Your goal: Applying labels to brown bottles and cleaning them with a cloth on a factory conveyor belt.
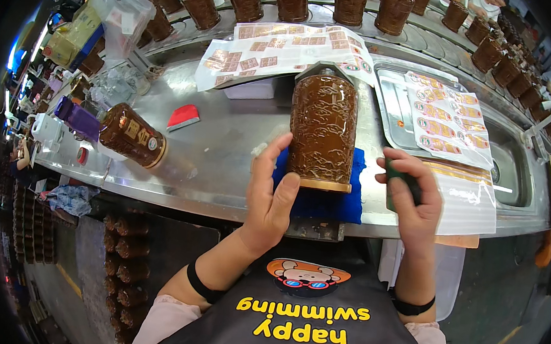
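A brown embossed bottle (323, 127) with a gold band at its base lies in front of me on a blue cloth (324, 205), its dark cap end pointing away. My left hand (270, 194) is at its left side, fingers stretched and thumb apart, the thumb overlapping the lower edge of the bottle; whether it presses on the glass I cannot tell. Off to the right, apart from the bottle, my right hand (415, 194) is closed around a dark green pad-like piece (404, 187), mostly hidden by the fingers.
Sheets of gold-brown labels (278, 49) lie beyond the bottle, pink-and-gold sticker sheets (444, 120) on a metal tray (389, 126) at right. Beside them is a sink (509, 161). Another brown bottle (132, 136) and a red scraper-like piece (183, 117) are left. Bottles line a far conveyor (294, 12).
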`<state>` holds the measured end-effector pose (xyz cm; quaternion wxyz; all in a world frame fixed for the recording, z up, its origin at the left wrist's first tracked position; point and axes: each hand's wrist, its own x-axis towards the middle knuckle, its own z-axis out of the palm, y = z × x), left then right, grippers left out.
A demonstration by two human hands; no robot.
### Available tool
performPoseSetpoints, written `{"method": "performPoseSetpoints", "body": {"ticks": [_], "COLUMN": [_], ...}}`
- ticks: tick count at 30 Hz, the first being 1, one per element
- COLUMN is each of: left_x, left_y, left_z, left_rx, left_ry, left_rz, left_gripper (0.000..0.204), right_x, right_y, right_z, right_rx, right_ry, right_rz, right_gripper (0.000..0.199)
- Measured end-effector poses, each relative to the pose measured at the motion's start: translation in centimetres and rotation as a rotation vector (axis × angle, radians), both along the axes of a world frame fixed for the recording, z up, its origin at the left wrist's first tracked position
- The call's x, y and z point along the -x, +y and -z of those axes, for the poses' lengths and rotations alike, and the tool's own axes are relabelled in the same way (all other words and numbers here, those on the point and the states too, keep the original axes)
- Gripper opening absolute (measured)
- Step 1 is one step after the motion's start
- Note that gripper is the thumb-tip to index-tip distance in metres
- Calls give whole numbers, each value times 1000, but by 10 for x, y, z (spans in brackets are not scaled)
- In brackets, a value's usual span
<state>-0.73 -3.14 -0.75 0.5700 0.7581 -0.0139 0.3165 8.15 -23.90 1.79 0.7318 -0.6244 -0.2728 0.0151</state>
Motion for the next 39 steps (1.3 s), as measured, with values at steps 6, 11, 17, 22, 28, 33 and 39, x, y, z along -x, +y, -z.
{"method": "performPoseSetpoints", "body": {"ticks": [6, 11, 17, 22, 28, 33, 39], "left_x": [19, 24, 26, 24, 23, 21, 18], "left_y": [4, 2, 0, -1, -2, -8, -7], "left_z": [-3, -6, -6, -4, -3, -7, -14], "left_rx": [-596, -742, -749, -691, -670, -683, -454], "left_ry": [-179, -217, -216, -218, -233, -226, -229], "left_rz": [-106, -153, -159, -135, -122, -105, 31], "left_gripper": [39, 35, 36, 38, 39, 38, 45], "right_x": [28, 28, 29, 32, 30, 30, 28], "right_y": [-4, 10, 17, 18, 20, 26, 23], "right_z": [-31, -18, -21, -20, -17, -19, -20], "right_rx": [253, 330, 317, 276, 257, 223, 231], "right_ry": [176, 92, 95, 163, 182, 222, 182], "right_rz": [-203, -186, -135, -128, -128, -156, -131], "right_gripper": [24, 21, 20, 20, 21, 21, 21]}}
